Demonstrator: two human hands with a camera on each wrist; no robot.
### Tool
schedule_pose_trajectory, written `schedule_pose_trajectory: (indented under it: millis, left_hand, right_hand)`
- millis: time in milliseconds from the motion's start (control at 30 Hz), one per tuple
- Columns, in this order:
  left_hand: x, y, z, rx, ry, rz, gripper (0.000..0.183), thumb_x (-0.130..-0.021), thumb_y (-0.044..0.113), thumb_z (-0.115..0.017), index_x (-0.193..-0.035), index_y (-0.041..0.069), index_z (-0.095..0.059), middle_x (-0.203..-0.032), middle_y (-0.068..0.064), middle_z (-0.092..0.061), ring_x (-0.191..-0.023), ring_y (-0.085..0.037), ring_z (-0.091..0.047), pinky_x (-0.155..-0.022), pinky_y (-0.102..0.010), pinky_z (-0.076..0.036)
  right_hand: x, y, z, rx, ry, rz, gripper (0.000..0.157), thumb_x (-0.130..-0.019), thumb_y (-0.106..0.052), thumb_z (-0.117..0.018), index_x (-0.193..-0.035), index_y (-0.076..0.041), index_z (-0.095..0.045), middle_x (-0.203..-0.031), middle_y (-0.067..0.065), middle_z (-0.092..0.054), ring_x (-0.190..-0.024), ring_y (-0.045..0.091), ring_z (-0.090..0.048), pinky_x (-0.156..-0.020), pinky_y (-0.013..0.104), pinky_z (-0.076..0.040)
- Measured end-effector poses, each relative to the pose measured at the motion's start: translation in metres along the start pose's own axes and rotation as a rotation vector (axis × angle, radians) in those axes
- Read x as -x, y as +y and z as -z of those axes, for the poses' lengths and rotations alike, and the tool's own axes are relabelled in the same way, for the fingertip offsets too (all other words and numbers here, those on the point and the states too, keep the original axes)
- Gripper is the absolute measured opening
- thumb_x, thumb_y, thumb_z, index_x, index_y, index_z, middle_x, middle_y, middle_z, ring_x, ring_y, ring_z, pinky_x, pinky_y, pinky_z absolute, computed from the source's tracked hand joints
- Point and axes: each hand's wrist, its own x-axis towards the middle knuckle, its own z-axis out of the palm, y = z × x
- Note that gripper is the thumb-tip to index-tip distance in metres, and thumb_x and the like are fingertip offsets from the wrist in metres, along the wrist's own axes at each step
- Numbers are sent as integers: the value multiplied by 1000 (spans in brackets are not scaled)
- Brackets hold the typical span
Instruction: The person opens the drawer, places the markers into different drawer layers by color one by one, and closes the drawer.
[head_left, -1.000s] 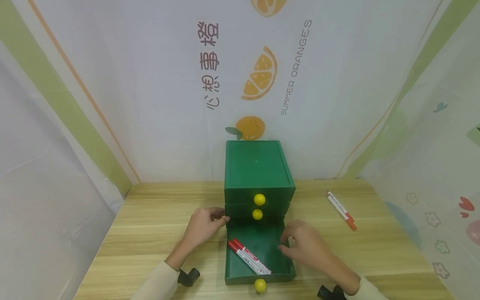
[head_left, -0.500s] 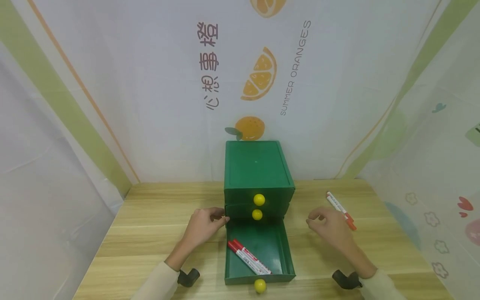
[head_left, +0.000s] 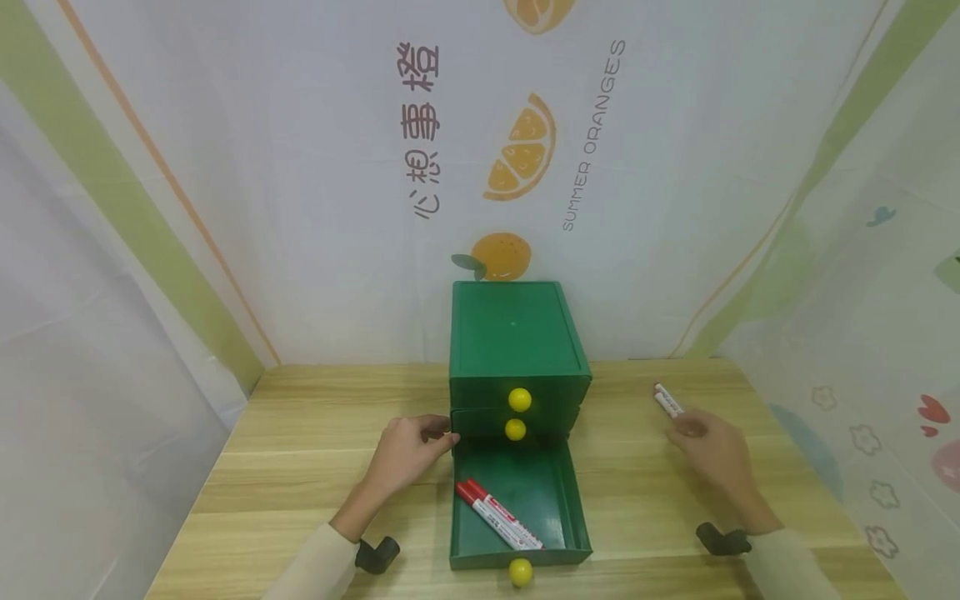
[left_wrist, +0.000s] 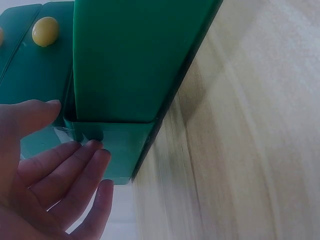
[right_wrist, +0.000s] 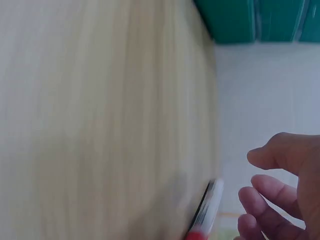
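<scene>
A green drawer cabinet [head_left: 517, 329] with yellow ball knobs stands on the table, its bottom drawer [head_left: 536, 492] pulled out. Two red-capped markers [head_left: 498, 517] lie side by side in that drawer. At the cabinet's left front corner is my left hand [head_left: 408, 450], thumb by the front edge and fairly straight fingers against the side, as the left wrist view shows. My right hand [head_left: 712, 454] hovers at the right over a white marker [head_left: 666, 400], covering its cap end. In the right wrist view, thumb and fingers are apart, and the red-capped marker [right_wrist: 207, 210] lies beyond them.
The wood-grain table [head_left: 315, 467] carries the cabinet at its middle. A white curtain [head_left: 337, 208] printed with oranges hangs behind, and another flowered sheet [head_left: 847, 400] closes off the right side. Each wrist wears a black mount [head_left: 377, 555].
My right hand has left the open drawer and travelled right, to above the marker on the table. My left hand has stayed at the cabinet's corner.
</scene>
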Motion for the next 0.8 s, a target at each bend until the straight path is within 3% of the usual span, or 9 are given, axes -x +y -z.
schedule_pose_trajectory:
  millis: [300, 467, 800]
  left_hand:
    - [0, -1, -1, 3, -2, 10, 25, -99, 24, -83, -114, 4, -84, -106, -5, -83, -89, -20, -77, -75, -40, -65]
    - [0, 0, 0, 1, -5, 10, 26, -99, 24, -83, -115, 4, -84, -107, -6, -83, -90, -21, -78, -76, -41, -65]
    - [-1, -2, 0, 5, -9, 4, 26, -99, 24, -83, -115, 4, -84, -107, -6, -83, -90, -20, -77, -76, -41, -65]
  right_hand:
    - [8, 33, 9, 36, -10, -99, 20, -93, -18, -81, -107, -3, -78, -98, 14, -80, -80, 22, -67, -66, 36, -49]
    - [13, 36, 14, 71, -35, -166, 25, -95, -25, -82, -107, -4, -78, -99, 14, -79, -83, 23, -65, -68, 36, -47]
    - [15, 38, 17, 113, -74, -171, 32, -95, -29, -84, -104, 1, -78, -95, 16, -79, -80, 25, -67, -67, 38, -47]
